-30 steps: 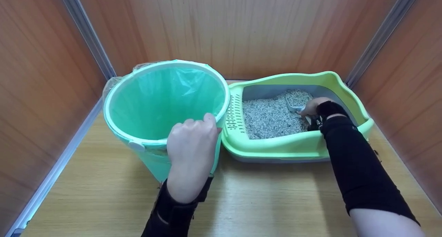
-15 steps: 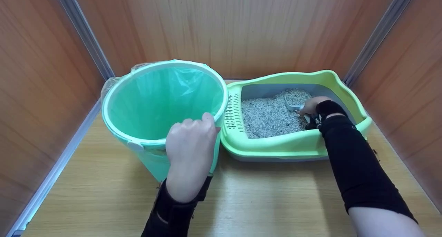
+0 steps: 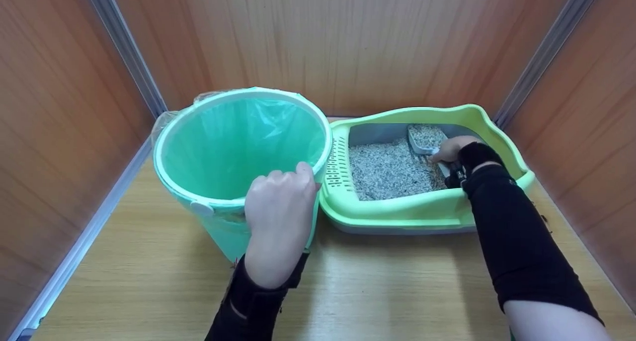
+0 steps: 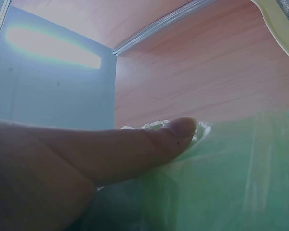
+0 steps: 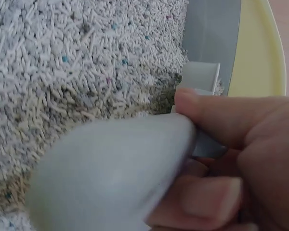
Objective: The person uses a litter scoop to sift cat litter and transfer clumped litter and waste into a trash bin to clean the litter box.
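My left hand (image 3: 280, 216) grips the near rim of a mint-green trash bin (image 3: 213, 226) lined with a thin green bag. In the left wrist view, the thumb (image 4: 149, 144) presses the liner against the bin's outer wall. Inside the green litter box (image 3: 397, 214), my right hand (image 3: 454, 149) holds a pale litter scoop (image 3: 423, 150) by its handle. Litter fills the scoop's head, which lies over the grey litter (image 3: 387, 174) at the back. In the right wrist view, the scoop's broad handle (image 5: 111, 168) is pinched between thumb and fingers and hides part of the litter.
Wood-panelled walls (image 3: 338, 42) with metal corner strips enclose the left, back and right. The bin and litter box stand side by side on a wooden floor (image 3: 367, 286). A slotted step (image 3: 338, 162) forms the litter box's left end.
The scoop in my right hand has risen slightly out of the litter, so more of its rim shows, with litter in its head. My left hand keeps its hold on the bin.
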Demonstrator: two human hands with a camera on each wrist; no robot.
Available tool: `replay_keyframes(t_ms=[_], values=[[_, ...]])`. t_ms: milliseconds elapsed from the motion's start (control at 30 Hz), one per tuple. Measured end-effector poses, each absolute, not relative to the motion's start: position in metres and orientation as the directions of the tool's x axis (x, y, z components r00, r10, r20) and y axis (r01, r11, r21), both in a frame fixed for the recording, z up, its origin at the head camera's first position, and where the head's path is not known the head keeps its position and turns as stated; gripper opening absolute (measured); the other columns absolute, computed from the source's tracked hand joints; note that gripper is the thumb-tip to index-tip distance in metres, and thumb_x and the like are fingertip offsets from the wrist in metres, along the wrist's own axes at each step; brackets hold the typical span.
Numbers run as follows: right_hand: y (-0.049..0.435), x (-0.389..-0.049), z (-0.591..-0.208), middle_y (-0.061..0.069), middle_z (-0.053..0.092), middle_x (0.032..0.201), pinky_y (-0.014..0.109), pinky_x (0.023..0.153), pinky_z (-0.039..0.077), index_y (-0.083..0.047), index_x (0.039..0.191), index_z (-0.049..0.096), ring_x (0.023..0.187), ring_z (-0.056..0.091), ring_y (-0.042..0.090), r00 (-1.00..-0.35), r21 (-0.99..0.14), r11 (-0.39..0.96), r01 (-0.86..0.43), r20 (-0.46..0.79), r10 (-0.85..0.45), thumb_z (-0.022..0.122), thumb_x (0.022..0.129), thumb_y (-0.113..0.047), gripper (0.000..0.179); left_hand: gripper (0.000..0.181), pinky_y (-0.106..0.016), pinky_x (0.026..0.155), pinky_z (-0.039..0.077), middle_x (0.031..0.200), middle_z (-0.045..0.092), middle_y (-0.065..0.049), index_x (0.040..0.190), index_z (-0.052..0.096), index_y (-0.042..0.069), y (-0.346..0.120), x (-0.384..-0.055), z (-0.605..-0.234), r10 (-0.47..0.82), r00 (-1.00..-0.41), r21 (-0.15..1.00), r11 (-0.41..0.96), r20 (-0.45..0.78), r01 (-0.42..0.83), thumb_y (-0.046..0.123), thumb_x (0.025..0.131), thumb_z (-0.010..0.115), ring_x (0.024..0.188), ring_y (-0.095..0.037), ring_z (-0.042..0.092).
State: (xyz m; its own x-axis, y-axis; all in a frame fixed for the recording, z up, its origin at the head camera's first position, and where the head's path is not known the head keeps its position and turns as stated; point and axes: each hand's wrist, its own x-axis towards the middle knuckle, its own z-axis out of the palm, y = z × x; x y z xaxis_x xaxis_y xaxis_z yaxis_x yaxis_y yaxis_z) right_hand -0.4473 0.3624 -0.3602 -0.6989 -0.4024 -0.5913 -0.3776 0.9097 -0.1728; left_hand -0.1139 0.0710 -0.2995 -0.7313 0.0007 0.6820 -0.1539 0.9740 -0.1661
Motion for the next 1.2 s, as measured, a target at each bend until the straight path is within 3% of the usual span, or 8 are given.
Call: replay_keyframes(t_ms=[167,267,400,500,733,833,1000,1200], values=[[0.369,-0.440,-0.358,-0.001,0.052,0.069,0.032,0.069,0.043,-0.014,0.070,0.054,0.064,0.051,0.016,-0.724,-0.121,0.907,-0.404,-0.563,-0.397,0.050,0.109,-0.043,0.048,0.056,-0.031,0.045,0.037,0.048,0.040,0.000,0.062,0.044,0.014,0.072,-0.115,-0.299,0.004,-0.724,-0.163,0.975,0.690,-0.151,0.034,0.080,0.093,0.044,-0.020,0.049],[0.369,-0.437,-0.356,0.008,0.059,0.083,0.040,0.080,0.047,-0.011,0.075,0.054,0.079,0.057,0.025,-0.737,-0.040,0.893,-0.448,-0.549,-0.394,0.051,0.108,-0.044,0.048,0.056,-0.031,0.045,0.037,0.047,0.040,0.000,0.062,0.044,0.014,0.072,-0.115,-0.300,0.006,-0.716,-0.162,0.975,0.698,-0.150,0.033,0.079,0.094,0.044,-0.020,0.049],[0.368,-0.435,-0.353,0.013,0.064,0.095,0.049,0.094,0.047,-0.006,0.080,0.062,0.092,0.061,0.030,-0.707,-0.017,0.875,-0.484,-0.581,-0.403,0.047,0.110,-0.047,0.053,0.059,-0.031,0.045,0.037,0.047,0.042,-0.001,0.062,0.043,0.014,0.071,-0.116,-0.301,0.011,-0.701,-0.166,0.974,0.713,-0.154,0.038,0.075,0.095,0.044,-0.021,0.050],[0.367,-0.436,-0.353,0.011,0.068,0.086,0.050,0.097,0.047,-0.003,0.082,0.071,0.088,0.064,0.028,-0.664,-0.029,0.850,-0.526,-0.610,-0.432,0.044,0.113,-0.046,0.060,0.059,-0.032,0.045,0.038,0.047,0.044,-0.001,0.061,0.043,0.014,0.071,-0.116,-0.302,0.011,-0.697,-0.166,0.974,0.717,-0.155,0.040,0.074,0.094,0.044,-0.021,0.052],[0.365,-0.435,-0.357,0.026,0.064,0.124,0.050,0.101,0.044,0.004,0.131,0.058,0.114,0.058,0.038,-0.649,-0.139,0.839,-0.526,-0.572,-0.502,0.049,0.112,-0.035,0.045,0.058,-0.032,0.045,0.038,0.047,0.043,-0.001,0.062,0.044,0.013,0.070,-0.114,-0.302,0.006,-0.718,-0.163,0.975,0.696,-0.150,0.040,0.078,0.093,0.044,-0.021,0.052],[0.364,-0.438,-0.358,0.022,0.070,0.117,0.040,0.086,0.048,0.002,0.124,0.060,0.097,0.062,0.031,-0.644,-0.209,0.825,-0.524,-0.536,-0.545,0.051,0.112,-0.031,0.036,0.057,-0.032,0.045,0.038,0.047,0.043,-0.001,0.062,0.044,0.013,0.070,-0.114,-0.301,0.008,-0.721,-0.166,0.975,0.693,-0.148,0.040,0.078,0.093,0.045,-0.021,0.052],[0.366,-0.443,-0.349,0.012,0.078,0.103,0.028,0.064,0.043,-0.005,0.104,0.058,0.071,0.055,0.017,-0.628,-0.302,0.811,-0.502,-0.517,-0.582,0.049,0.113,-0.029,0.027,0.057,-0.032,0.046,0.039,0.048,0.043,-0.001,0.063,0.044,0.013,0.070,-0.114,-0.301,0.003,-0.731,-0.166,0.974,0.683,-0.151,0.039,0.080,0.092,0.045,-0.022,0.053],[0.369,-0.436,-0.326,0.012,0.080,0.105,0.034,0.079,0.045,-0.002,0.110,0.060,0.087,0.063,0.024,-0.628,-0.229,0.796,-0.560,-0.509,-0.588,0.046,0.115,-0.029,0.031,0.058,-0.032,0.045,0.038,0.047,0.043,-0.001,0.063,0.043,0.013,0.070,-0.114,-0.300,0.004,-0.730,-0.166,0.975,0.684,-0.151,0.038,0.080,0.093,0.045,-0.022,0.052]])
